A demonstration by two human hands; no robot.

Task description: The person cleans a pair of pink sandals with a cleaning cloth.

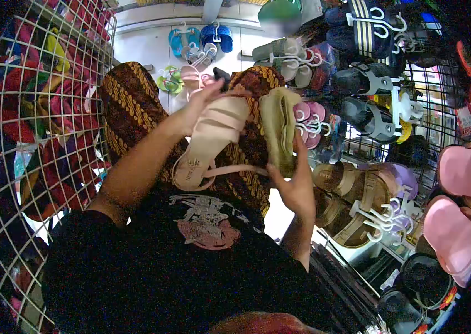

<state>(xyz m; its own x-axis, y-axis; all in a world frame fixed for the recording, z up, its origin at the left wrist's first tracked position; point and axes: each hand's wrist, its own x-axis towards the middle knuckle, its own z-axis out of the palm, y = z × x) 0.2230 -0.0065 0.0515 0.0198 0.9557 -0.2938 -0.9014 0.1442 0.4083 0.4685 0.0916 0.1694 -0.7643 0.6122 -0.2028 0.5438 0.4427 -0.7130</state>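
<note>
A pale pink strappy sandal (220, 122) lies tilted over my lap, its insole facing up with printed lettering near the heel. My left hand (201, 106) grips it along the side close to the toe. The loose ankle strap curves from the heel toward my right hand (296, 186). That hand is closed around the lower end of a folded yellow-beige cloth (277, 131), thumb on the near side and fingers partly hidden behind it. Under both things is brown and gold patterned fabric (135, 103) over my legs.
A wire grid (40, 128) with colourful goods behind it rises on my left. Sandals on white hangers crowd the right, including brown sandals (352, 195) and pink slippers (451, 228). Blue slippers (217, 38) and green sandals (169, 80) are on the white tiles ahead.
</note>
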